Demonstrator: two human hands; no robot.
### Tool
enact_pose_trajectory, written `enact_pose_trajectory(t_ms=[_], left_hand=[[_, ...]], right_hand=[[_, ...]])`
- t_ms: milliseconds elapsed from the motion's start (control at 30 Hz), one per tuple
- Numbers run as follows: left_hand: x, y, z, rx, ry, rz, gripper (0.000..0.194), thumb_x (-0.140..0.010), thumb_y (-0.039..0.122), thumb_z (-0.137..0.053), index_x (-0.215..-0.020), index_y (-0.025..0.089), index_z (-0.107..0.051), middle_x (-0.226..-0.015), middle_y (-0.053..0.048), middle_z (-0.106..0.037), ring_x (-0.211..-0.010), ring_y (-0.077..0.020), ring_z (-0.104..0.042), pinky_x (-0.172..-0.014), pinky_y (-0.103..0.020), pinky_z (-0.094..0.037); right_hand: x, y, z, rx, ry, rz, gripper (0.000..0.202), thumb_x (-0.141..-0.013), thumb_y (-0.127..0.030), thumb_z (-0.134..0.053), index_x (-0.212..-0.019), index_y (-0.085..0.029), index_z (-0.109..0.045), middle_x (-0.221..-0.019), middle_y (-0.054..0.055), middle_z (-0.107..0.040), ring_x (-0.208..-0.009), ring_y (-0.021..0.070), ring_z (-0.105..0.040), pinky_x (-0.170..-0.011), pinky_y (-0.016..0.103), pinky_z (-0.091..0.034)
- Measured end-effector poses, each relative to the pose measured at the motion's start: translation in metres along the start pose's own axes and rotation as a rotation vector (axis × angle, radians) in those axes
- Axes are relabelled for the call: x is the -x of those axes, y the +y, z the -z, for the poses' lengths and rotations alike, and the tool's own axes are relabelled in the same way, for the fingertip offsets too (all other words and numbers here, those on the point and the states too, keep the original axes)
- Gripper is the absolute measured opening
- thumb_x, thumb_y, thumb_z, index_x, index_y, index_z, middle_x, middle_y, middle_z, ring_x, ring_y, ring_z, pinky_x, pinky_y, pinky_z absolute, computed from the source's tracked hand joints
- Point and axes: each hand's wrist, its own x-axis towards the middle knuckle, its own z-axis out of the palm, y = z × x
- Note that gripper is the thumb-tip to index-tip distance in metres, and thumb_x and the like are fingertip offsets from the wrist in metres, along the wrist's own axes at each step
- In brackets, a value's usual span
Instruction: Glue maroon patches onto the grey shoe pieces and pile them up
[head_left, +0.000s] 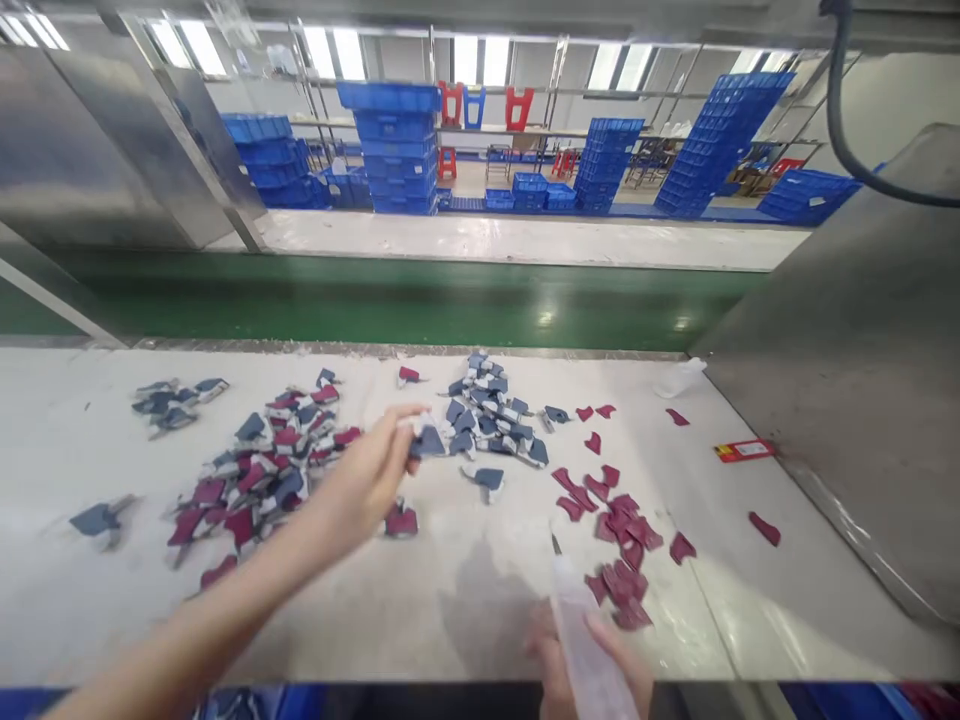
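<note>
My left hand [382, 455] reaches over the middle of the white table, its fingers closed on a small grey-blue and white piece [427, 440]. At the table's front edge my right hand [555, 655] is wrapped round a translucent squeeze bottle [589, 640] with a thin dark tip pointing away from me. Beyond the left hand lies a pile of grey-blue pieces [491, 425]. Left of it spreads a mixed heap of maroon and grey-blue pieces [244, 480]. Flat maroon pieces [626, 530] lie scattered to the right of the bottle.
A small grey-blue cluster [169, 405] sits at far left. A red and yellow packet [744, 450] lies near the metal panel [885, 380] on the right. A green conveyor belt [420, 300] runs behind the table, with stacked blue crates [397, 150] beyond. Blue bins [300, 703] show below the front edge.
</note>
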Motion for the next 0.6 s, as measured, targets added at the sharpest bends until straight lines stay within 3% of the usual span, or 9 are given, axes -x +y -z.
enact_pose_trajectory(t_ms=[33,100,200,267,367,467,600], left_hand=[[0.025,0.006,-0.02,0.021,0.001,0.021,0.038,-0.1,0.042,-0.029,-0.121,0.021,-0.054,-0.065,0.001,-0.062,-0.054,-0.0178,-0.06,-0.054,-0.027,-0.045],[0.063,0.01,-0.055,0.017,0.022,0.078,0.035,-0.099,0.038,-0.033,-0.121,0.021,-0.055,-0.067,0.0,-0.064,-0.059,-0.0198,-0.064,-0.057,-0.028,-0.046],[0.091,0.004,-0.084,0.026,0.049,0.137,0.026,-0.096,0.039,-0.038,-0.1,0.022,-0.058,-0.072,-0.003,-0.068,-0.067,-0.0222,-0.067,-0.061,-0.03,-0.047],[0.097,-0.002,-0.091,0.02,0.06,0.128,0.024,-0.096,0.04,-0.041,-0.089,0.023,-0.057,-0.078,-0.004,-0.071,-0.073,-0.0235,-0.068,-0.067,-0.032,-0.047],[0.103,-0.009,-0.091,0.003,0.005,0.065,0.021,-0.093,0.042,-0.051,-0.099,0.023,-0.061,-0.091,-0.005,-0.074,-0.081,-0.0241,-0.068,-0.082,-0.038,-0.046],[0.109,-0.013,-0.094,-0.01,-0.035,0.02,0.019,-0.09,0.038,-0.06,-0.104,0.025,-0.062,-0.1,-0.004,-0.073,-0.092,-0.0245,-0.066,-0.089,-0.04,-0.042],[0.114,-0.018,-0.104,-0.062,0.04,0.017,0.012,-0.089,0.033,-0.064,-0.097,0.025,-0.062,-0.091,-0.001,-0.07,-0.088,-0.0225,-0.063,-0.085,-0.037,-0.041]], right_hand=[[0.001,0.005,0.004,-0.002,0.045,0.01,0.04,-0.088,-0.042,-0.066,-0.123,-0.024,-0.059,-0.099,0.012,-0.07,-0.083,0.0288,-0.07,-0.067,0.043,-0.059],[-0.002,0.011,0.011,-0.048,0.249,0.084,0.041,-0.086,-0.049,-0.065,-0.116,-0.021,-0.064,-0.091,0.011,-0.072,-0.078,0.0293,-0.07,-0.066,0.044,-0.057],[-0.014,0.011,0.015,-0.056,0.189,-0.009,0.03,-0.082,-0.041,-0.07,-0.101,-0.018,-0.071,-0.089,0.012,-0.074,-0.084,0.0301,-0.07,-0.075,0.046,-0.057],[-0.021,0.004,0.015,-0.098,0.103,-0.115,0.027,-0.082,-0.036,-0.071,-0.099,-0.016,-0.073,-0.089,0.011,-0.075,-0.08,0.0279,-0.071,-0.072,0.042,-0.058],[-0.025,-0.007,0.013,-0.157,0.02,-0.166,0.024,-0.081,-0.033,-0.071,-0.096,-0.014,-0.073,-0.084,0.01,-0.075,-0.072,0.0245,-0.071,-0.063,0.035,-0.057],[-0.025,-0.014,0.009,-0.153,0.018,-0.112,0.018,-0.081,-0.029,-0.07,-0.093,-0.015,-0.073,-0.078,0.007,-0.073,-0.067,0.022,-0.07,-0.06,0.032,-0.055],[-0.026,-0.015,0.005,-0.106,0.027,-0.025,0.014,-0.081,-0.024,-0.07,-0.092,-0.016,-0.072,-0.074,0.005,-0.072,-0.062,0.019,-0.068,-0.055,0.028,-0.054]])
